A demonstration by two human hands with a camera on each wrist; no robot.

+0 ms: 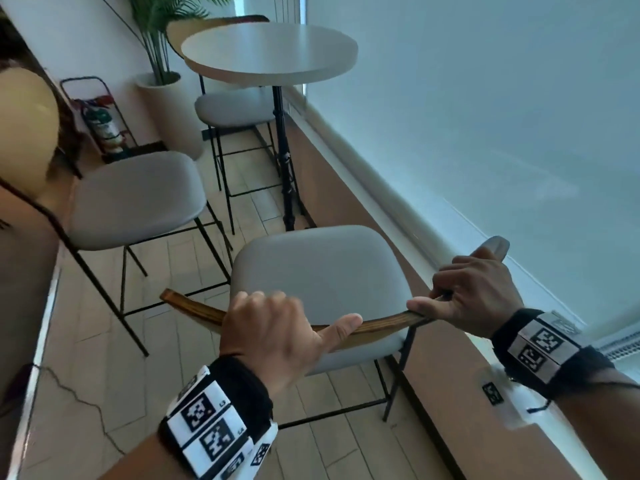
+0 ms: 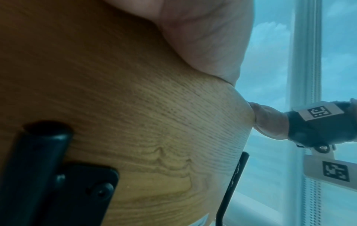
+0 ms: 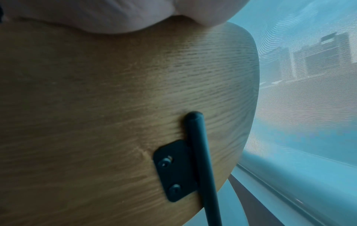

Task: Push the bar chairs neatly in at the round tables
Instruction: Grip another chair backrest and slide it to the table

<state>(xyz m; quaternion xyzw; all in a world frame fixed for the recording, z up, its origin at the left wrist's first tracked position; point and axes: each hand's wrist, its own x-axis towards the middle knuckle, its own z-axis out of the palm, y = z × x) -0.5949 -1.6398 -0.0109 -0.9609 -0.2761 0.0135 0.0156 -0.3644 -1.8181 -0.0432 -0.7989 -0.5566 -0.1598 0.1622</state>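
Observation:
A bar chair with a grey seat, black metal legs and a curved wooden backrest stands in front of me, a short way from the round white table. My left hand grips the top edge of the backrest near its left half, thumb stretched along the wood. My right hand grips the right end. Both wrist views show the back of the wooden backrest close up, with its black post and bracket. My right hand also shows at the backrest's edge in the left wrist view.
Another grey bar chair stands to the left, and a third sits tucked behind the table. A window with a blind and a low ledge runs along the right. A potted plant and a fire extinguisher stand at the back.

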